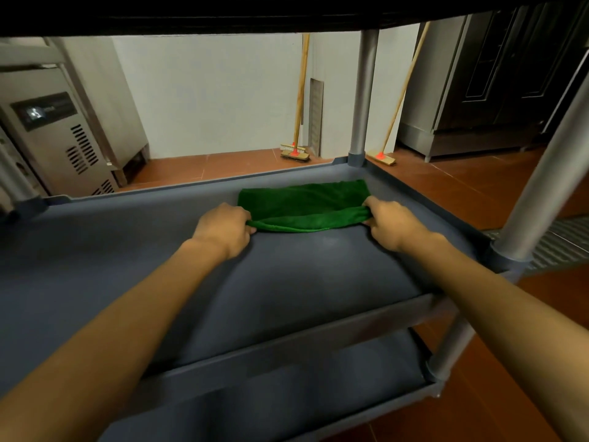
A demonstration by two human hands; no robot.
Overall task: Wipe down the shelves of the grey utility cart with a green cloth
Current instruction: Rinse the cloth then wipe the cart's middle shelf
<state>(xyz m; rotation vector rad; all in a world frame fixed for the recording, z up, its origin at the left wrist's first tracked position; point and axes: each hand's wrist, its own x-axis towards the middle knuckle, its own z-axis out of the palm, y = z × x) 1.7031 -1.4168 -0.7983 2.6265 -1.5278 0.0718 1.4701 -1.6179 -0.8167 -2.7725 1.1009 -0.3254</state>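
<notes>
A green cloth (302, 202) lies spread on the middle shelf (127, 250) of the grey utility cart, toward its far right corner. My left hand (223, 229) pinches the cloth's near left corner. My right hand (390, 223) pinches the near right corner. The near edge of the cloth is folded over between the two hands. Both forearms reach in under the dark top shelf (223, 14). The lower shelf (287, 393) shows below.
Grey cart posts stand at the far right (363, 97) and near right (541, 186). Two brooms (298, 122) lean on the white wall behind. A steel appliance (54, 132) stands at left, a dark cabinet (497, 74) at right, on a red tiled floor.
</notes>
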